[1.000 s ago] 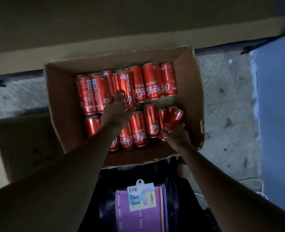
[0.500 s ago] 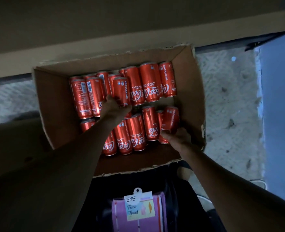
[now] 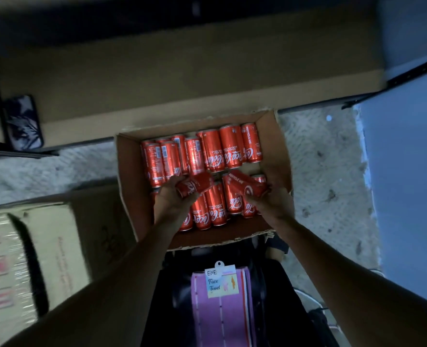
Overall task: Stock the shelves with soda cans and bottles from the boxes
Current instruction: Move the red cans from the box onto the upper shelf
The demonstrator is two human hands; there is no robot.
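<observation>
Far left, a dark phone (image 3: 23, 122) stands on the edge of the brown shelf (image 3: 182, 83), well away from the action. Below it sits a closed carton (image 3: 44, 246), just beside the open cardboard box (image 3: 129, 191) on the floor. Inside that box the red soda cans lie in two lines: a back row (image 3: 222, 151) against the far wall and a front row (image 3: 215, 211) nearer the person.

Now the left hand (image 3: 172, 199) is over the left half of the box, palm turned up, fingers curled round the left can (image 3: 194, 186). The can is tilted almost flat, held above the gap between the two rows and clear of the cans beneath.

Straight below the box, against the person's dark clothing, hangs a purple towel (image 3: 221, 309) with a paper tag reading "Face Towel".

Across to the right hand (image 3: 275, 201), close to the box's right wall, also closed in a grip: it holds the right can (image 3: 245, 187), slanted, with "RECYCLE ME" readable along its side. This one hangs over the right end of the front row. The two held cans are near each other but apart.

At the far right stands a blue panel (image 3: 407, 196).
</observation>
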